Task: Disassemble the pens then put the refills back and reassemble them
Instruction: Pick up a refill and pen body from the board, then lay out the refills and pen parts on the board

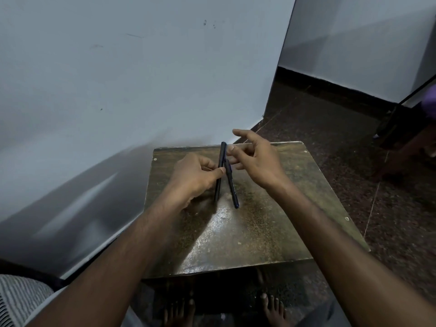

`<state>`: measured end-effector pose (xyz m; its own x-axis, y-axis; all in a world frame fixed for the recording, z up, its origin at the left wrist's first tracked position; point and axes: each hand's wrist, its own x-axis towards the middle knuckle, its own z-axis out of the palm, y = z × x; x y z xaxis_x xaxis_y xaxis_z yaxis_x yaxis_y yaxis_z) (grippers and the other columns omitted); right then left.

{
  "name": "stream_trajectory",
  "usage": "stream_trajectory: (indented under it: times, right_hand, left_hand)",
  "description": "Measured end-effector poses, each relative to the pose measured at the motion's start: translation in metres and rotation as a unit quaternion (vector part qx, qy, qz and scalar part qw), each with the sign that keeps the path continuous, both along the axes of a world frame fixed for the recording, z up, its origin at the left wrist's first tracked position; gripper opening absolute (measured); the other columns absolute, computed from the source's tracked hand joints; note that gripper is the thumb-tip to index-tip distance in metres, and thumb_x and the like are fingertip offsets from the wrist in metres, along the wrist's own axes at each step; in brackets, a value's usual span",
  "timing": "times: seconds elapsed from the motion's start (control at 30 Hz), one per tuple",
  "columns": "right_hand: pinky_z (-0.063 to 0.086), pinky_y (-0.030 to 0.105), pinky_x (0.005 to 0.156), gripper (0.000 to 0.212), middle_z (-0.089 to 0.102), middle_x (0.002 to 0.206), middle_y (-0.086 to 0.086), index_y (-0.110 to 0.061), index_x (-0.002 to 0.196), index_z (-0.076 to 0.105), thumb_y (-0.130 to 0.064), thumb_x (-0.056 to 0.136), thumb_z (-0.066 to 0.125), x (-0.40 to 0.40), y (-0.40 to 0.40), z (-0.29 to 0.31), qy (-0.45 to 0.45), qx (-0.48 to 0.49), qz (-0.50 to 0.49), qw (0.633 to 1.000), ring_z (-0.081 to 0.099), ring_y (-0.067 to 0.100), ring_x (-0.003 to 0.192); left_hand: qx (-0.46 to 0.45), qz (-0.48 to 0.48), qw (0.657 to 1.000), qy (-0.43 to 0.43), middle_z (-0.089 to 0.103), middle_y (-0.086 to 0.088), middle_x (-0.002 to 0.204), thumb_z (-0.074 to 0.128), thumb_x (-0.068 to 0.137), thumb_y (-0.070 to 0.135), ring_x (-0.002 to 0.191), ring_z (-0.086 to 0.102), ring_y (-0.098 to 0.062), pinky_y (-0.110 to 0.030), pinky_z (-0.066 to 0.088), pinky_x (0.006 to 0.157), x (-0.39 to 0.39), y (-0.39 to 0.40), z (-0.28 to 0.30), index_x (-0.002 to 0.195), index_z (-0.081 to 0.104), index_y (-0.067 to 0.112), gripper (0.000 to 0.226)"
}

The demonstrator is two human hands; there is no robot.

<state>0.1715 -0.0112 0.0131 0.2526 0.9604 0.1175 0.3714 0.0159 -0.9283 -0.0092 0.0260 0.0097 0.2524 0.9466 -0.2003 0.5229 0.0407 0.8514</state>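
Two dark pens are over the small worn wooden table (271, 227). My left hand (195, 175) grips them between thumb and fingers. The longer pen (220, 171) stands nearly upright. The second pen (232, 187) leans beside it, its lower end pointing down to the right, close to the tabletop. My right hand (254, 156) hovers just right of the pens' upper ends with fingers spread and holds nothing. Whether its fingertips touch the longer pen I cannot tell.
A white wall (118, 90) runs close along the table's left and back. Dark speckled floor (330, 138) lies to the right. A dark stand and another person's hand (401, 156) are at the far right. My bare feet (273, 308) are under the table's near edge.
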Motion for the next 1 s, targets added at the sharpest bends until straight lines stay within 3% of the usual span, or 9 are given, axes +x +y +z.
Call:
stream_trajectory:
  times: [0.1, 0.17, 0.3, 0.4, 0.47, 0.6, 0.67, 0.8, 1.0]
  right_hand:
    - [0.065, 0.035, 0.077, 0.029, 0.084, 0.1, 0.006, -0.017, 0.134, 0.068, -0.028, 0.107, 0.069, 0.014, -0.004, 0.01, 0.045, -0.019, -0.053, 0.997, 0.081, 0.017, 0.085]
    - [0.066, 0.033, 0.075, 0.017, 0.084, 0.097, 0.007, -0.016, 0.12, 0.073, -0.025, 0.106, 0.071, 0.025, -0.008, 0.013, 0.041, -0.048, -0.092, 0.994, 0.082, 0.024, 0.086]
    - [0.053, 0.017, 0.069, 0.01, 0.077, 0.084, -0.005, -0.018, 0.096, 0.078, -0.027, 0.097, 0.081, 0.049, -0.015, 0.009, -0.197, -0.104, -0.153, 0.963, 0.073, 0.01, 0.078]
    - [0.052, 0.027, 0.072, 0.019, 0.077, 0.079, 0.003, -0.011, 0.078, 0.077, -0.022, 0.093, 0.083, 0.063, -0.024, 0.004, -0.3, -0.148, -0.156, 0.93, 0.074, 0.017, 0.082]
    - [0.06, 0.035, 0.071, 0.022, 0.081, 0.082, 0.014, -0.003, 0.08, 0.081, -0.022, 0.09, 0.084, 0.067, -0.028, 0.002, -0.322, -0.193, -0.132, 0.918, 0.077, 0.024, 0.082]
    - [0.053, 0.035, 0.06, 0.025, 0.081, 0.087, 0.017, 0.0, 0.087, 0.083, -0.025, 0.089, 0.087, 0.067, -0.027, 0.0, -0.336, -0.24, -0.096, 0.906, 0.075, 0.028, 0.078]
    - [0.06, 0.041, 0.069, 0.018, 0.08, 0.091, 0.02, 0.003, 0.089, 0.081, -0.015, 0.09, 0.082, 0.064, -0.023, -0.003, -0.342, -0.237, -0.087, 0.905, 0.074, 0.029, 0.078]
    - [0.057, 0.039, 0.062, 0.01, 0.08, 0.09, 0.025, 0.007, 0.085, 0.081, 0.002, 0.086, 0.072, 0.052, -0.021, -0.007, -0.338, -0.214, -0.084, 0.913, 0.072, 0.029, 0.071]
    - [0.07, 0.045, 0.076, 0.008, 0.081, 0.083, 0.017, 0.0, 0.086, 0.082, -0.006, 0.091, 0.081, 0.025, -0.022, -0.011, -0.321, -0.176, -0.047, 0.929, 0.081, 0.029, 0.081]
  left_hand:
    - [-0.015, -0.01, 0.999, 0.049, 0.083, 0.004, 0.078, 0.087, 0.091, 0.039, 0.056, 0.071, 0.0, -0.014, 0.053, 0.049, 0.001, 0.006, -0.005, 0.092, 0.087, 0.021, 0.018]
    - [-0.025, -0.013, 0.998, 0.059, 0.083, 0.004, 0.075, 0.089, 0.089, 0.036, 0.061, 0.077, -0.005, -0.019, 0.062, 0.059, 0.005, 0.007, -0.009, 0.089, 0.087, 0.02, 0.016]
    - [-0.011, -0.024, 0.996, 0.083, 0.082, 0.006, 0.068, 0.092, 0.086, 0.033, 0.064, 0.081, -0.005, -0.02, 0.065, 0.07, 0.009, 0.008, -0.015, 0.081, 0.086, 0.021, 0.015]
    - [-0.004, -0.031, 0.994, 0.101, 0.081, 0.008, 0.064, 0.091, 0.087, 0.033, 0.057, 0.076, 0.001, -0.021, 0.065, 0.074, 0.012, 0.011, -0.018, 0.083, 0.087, 0.017, 0.018]
    - [-0.005, -0.027, 0.995, 0.101, 0.08, 0.008, 0.063, 0.091, 0.087, 0.032, 0.052, 0.072, 0.003, -0.017, 0.062, 0.066, 0.014, 0.012, -0.019, 0.085, 0.087, 0.015, 0.019]
    - [-0.014, -0.023, 0.995, 0.095, 0.081, 0.007, 0.064, 0.091, 0.087, 0.032, 0.051, 0.071, 0.002, -0.008, 0.054, 0.052, 0.017, 0.012, -0.019, 0.088, 0.087, 0.014, 0.019]
    - [-0.019, -0.02, 0.996, 0.089, 0.081, 0.006, 0.065, 0.091, 0.088, 0.031, 0.052, 0.072, 0.001, -0.008, 0.054, 0.051, 0.018, 0.012, -0.019, 0.089, 0.087, 0.013, 0.018]
    - [-0.023, -0.019, 0.996, 0.079, 0.081, 0.006, 0.064, 0.09, 0.088, 0.031, 0.055, 0.075, 0.0, -0.009, 0.056, 0.053, 0.02, 0.013, -0.021, 0.088, 0.087, 0.012, 0.019]
    - [-0.032, -0.015, 0.997, 0.072, 0.081, 0.003, 0.064, 0.091, 0.088, 0.029, 0.059, 0.079, -0.003, -0.013, 0.061, 0.056, 0.023, 0.011, -0.021, 0.084, 0.086, 0.008, 0.021]
